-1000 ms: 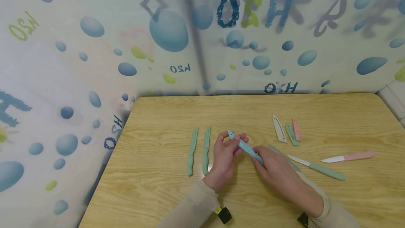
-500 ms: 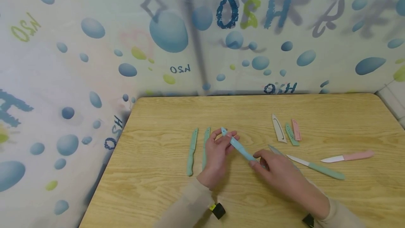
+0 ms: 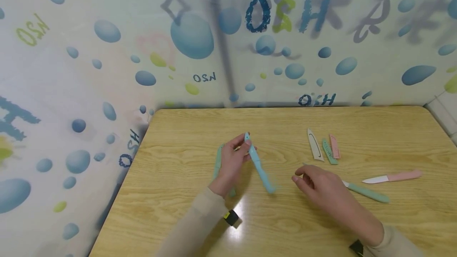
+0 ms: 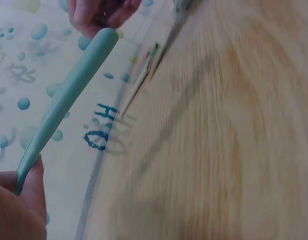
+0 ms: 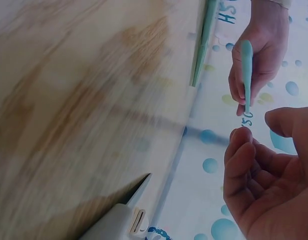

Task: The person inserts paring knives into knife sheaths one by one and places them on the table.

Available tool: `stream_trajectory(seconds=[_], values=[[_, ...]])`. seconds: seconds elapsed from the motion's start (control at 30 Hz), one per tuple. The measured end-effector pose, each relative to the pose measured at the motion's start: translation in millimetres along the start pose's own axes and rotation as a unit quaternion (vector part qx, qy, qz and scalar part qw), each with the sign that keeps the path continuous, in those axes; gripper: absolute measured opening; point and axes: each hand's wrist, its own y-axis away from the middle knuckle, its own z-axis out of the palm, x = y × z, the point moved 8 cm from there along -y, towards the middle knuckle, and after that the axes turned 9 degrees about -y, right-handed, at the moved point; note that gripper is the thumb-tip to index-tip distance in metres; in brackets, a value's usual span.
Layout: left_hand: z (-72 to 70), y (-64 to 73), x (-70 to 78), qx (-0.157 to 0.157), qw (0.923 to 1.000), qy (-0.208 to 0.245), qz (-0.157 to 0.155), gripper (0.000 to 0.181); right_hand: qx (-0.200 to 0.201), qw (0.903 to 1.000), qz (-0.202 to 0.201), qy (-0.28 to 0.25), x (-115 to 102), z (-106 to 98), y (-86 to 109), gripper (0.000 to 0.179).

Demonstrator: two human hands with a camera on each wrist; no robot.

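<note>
My left hand pinches the covered blade end of a light blue knife in its sheath, held above the table. The knife's handle points away from that hand and is free. My right hand holds nothing; its fingers are loosely bent, with a gap to the blue handle. Beneath the right hand lies a white-handled knife with a bare blade, mostly hidden in the head view. Two green sheathed knives lie by the left hand: one is partly covered, the other shows only its handle end.
On the wooden table, a green-handled knife and a pink-handled knife lie with bare blades at right. Behind them are a white sheath, a green sheath and a pink sheath. A patterned wall covering stands behind.
The right hand has let go of the blue knife's handle and drawn back slightly right. The left hand has carried the knife leftward, over the green sheathed knives, and its handle has swung nearer upright.
</note>
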Motion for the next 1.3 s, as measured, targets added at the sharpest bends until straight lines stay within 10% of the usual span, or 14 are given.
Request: stream_trajectory(seconds=[0.23,0.83,1.13,1.3], values=[[-6.4,-10.9,2.7,-0.039,0.9922,-0.119,0.001,0.037,0.002,1.0,-0.001,-0.001,2,-1,1.3,0.01],[-3.6,-27.1,0.1,-0.121,0.9435,-0.308,0.006,0.031,0.008,0.9999,0.001,0.008,5,-4,2.9,0.005],[-0.3,-38.7,0.4,-0.125,0.8932,-0.431,0.032,0.027,-0.004,0.9998,0.015,0.011,8,-3,4.1,0.008],[3.0,-42.5,-2.5,-0.138,0.8786,-0.457,0.022,0.026,-0.01,0.9997,0.02,0.01,10,-3,5.2,0.008]])
